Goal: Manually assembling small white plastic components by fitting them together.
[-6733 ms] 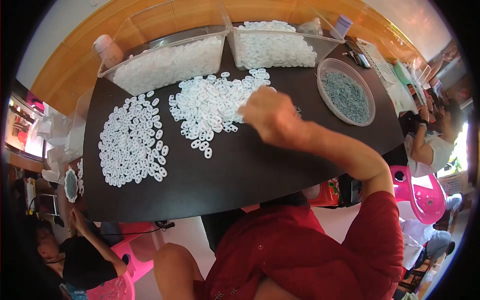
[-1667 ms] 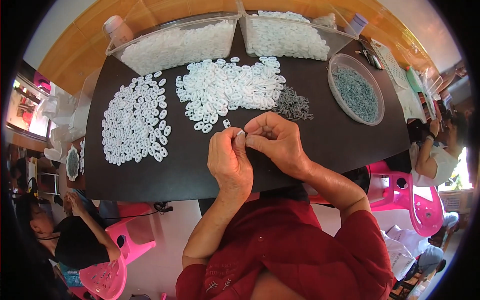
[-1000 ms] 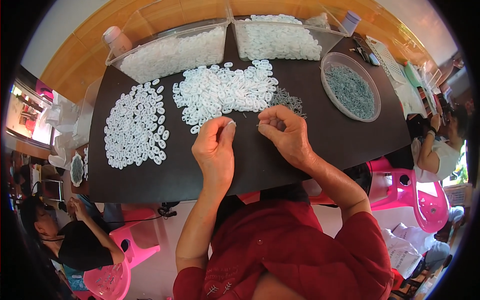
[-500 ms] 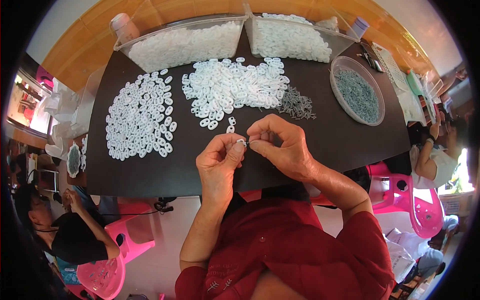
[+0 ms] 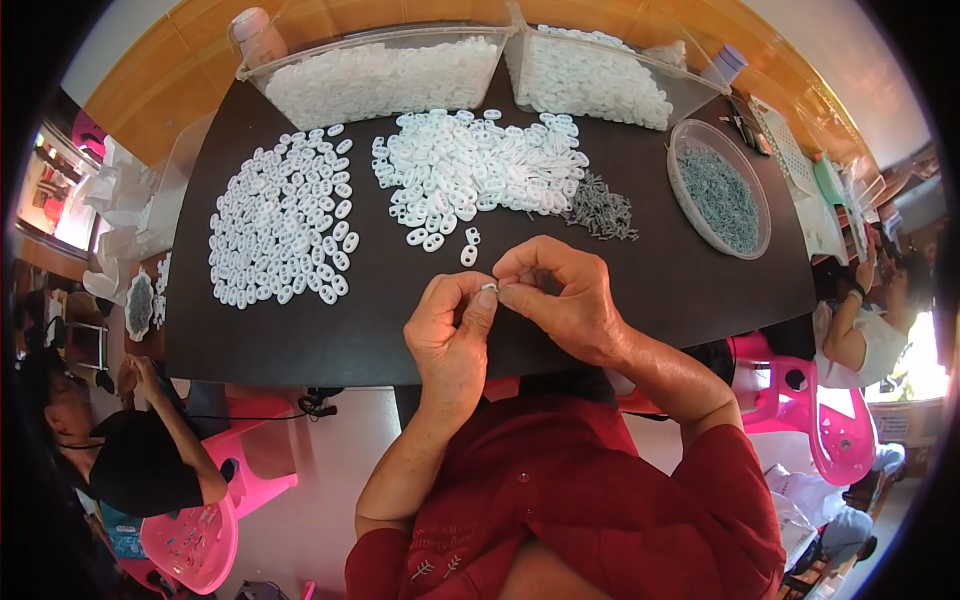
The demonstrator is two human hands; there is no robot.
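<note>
My left hand (image 5: 452,328) pinches a small white plastic piece (image 5: 489,287) between thumb and forefinger, above the near half of the dark table. My right hand (image 5: 572,305) has its thumb and forefinger closed at the same piece; whatever they grip there is hidden. Just beyond my fingers lie two loose white parts: an oval two-holed piece (image 5: 468,256) and a smaller one (image 5: 473,236). Farther back spreads a heap of white plastic pieces (image 5: 450,165), with grey screw-like pins (image 5: 603,212) piled at its right edge.
White two-holed ovals (image 5: 280,220) lie spread on the left of the table. Two clear bins (image 5: 385,85) (image 5: 610,85) of white parts stand behind. A round tub (image 5: 718,190) of grey pins is at right. People sit on pink stools (image 5: 190,545) at both sides.
My right fingertips have closed up against the white piece, covering the dark pin-like bit that showed between my hands. The view has shifted slightly.
</note>
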